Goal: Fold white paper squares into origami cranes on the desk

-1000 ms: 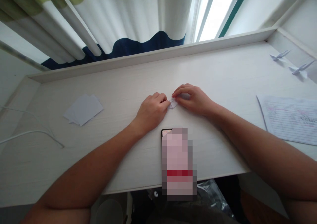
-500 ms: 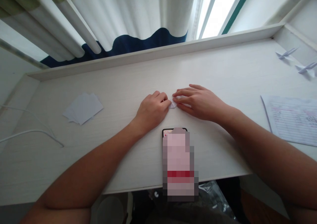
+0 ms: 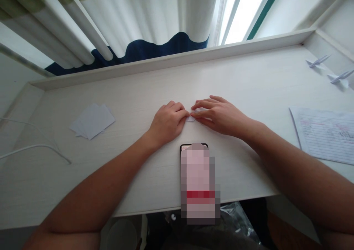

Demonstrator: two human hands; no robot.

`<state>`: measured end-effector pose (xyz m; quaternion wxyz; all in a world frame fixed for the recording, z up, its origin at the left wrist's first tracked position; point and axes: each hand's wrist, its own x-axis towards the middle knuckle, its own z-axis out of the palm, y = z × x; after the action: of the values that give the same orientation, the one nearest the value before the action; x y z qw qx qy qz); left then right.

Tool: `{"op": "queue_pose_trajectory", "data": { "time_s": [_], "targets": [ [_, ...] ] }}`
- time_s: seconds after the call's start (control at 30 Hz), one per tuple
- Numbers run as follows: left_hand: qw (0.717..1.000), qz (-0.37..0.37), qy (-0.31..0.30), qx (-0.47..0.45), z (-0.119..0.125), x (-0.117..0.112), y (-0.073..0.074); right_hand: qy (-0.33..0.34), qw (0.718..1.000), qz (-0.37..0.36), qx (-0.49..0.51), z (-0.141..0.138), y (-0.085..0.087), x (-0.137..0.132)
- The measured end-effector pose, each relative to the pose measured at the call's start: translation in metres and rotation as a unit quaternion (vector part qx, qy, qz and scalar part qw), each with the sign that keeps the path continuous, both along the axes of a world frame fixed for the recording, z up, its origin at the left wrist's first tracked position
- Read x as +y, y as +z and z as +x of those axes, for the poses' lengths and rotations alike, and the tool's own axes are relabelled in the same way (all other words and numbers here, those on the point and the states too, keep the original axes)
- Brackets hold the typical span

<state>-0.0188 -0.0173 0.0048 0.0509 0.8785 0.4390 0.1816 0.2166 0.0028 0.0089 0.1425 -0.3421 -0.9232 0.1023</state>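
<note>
A small folded piece of white paper point(image 3: 190, 119) lies on the desk, mostly covered by my fingers. My left hand point(image 3: 168, 121) is curled, with thumb and forefinger pinching the paper's left part. From the other side, my right hand point(image 3: 219, 114) holds the paper with thumb and forefinger, while its other fingers are stretched out above. The two sets of fingertips almost meet over the paper. How the paper is folded beneath them is hidden.
Loose white paper squares point(image 3: 95, 121) lie on the left, near a white cable point(image 3: 41, 146). A phone point(image 3: 197, 183), its screen blurred, rests at the front edge. To the right are lined sheets point(image 3: 326, 134) and two folded paper pieces point(image 3: 318, 61). A raised ledge point(image 3: 171, 61) borders the white desk.
My right fingertips have slid slightly left, closer to my left thumb, and less of the paper shows between the hands. My left hand has shifted a little left.
</note>
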Motion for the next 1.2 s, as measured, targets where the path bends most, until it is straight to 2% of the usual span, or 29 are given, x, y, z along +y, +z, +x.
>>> {"op": "queue_pose_trajectory", "data": {
  "time_s": [0.07,0.17,0.23,0.43,0.7,0.87,1.07,1.2],
  "targets": [
    [0.997,-0.039,0.012,-0.066,-0.002,0.005,-0.003,0.006,1.000,-0.003,0.004,0.001,0.002,0.000],
    [0.974,-0.106,0.072,-0.186,-0.004,0.011,-0.007,0.011,1.000,0.005,0.005,0.002,0.006,0.000],
    [0.963,-0.119,0.102,-0.220,-0.004,0.013,-0.009,0.013,1.000,0.005,0.013,0.002,0.007,0.001],
    [0.982,-0.103,0.097,-0.123,0.000,0.013,-0.010,0.004,0.998,-0.030,0.055,0.004,0.002,0.006],
    [0.987,-0.099,0.090,-0.087,0.003,0.008,-0.009,-0.129,0.987,-0.038,0.090,0.003,-0.004,0.010],
    [0.984,-0.112,0.090,-0.105,0.007,0.005,-0.010,-0.187,0.977,-0.048,0.091,-0.002,-0.003,0.011],
    [0.986,-0.059,0.120,-0.099,0.015,-0.006,-0.013,-0.163,0.975,-0.096,0.115,-0.008,0.000,0.005],
    [0.986,-0.064,0.114,-0.100,0.011,-0.003,-0.009,-0.140,0.981,-0.092,0.098,-0.009,-0.005,0.003]
  ]
}}
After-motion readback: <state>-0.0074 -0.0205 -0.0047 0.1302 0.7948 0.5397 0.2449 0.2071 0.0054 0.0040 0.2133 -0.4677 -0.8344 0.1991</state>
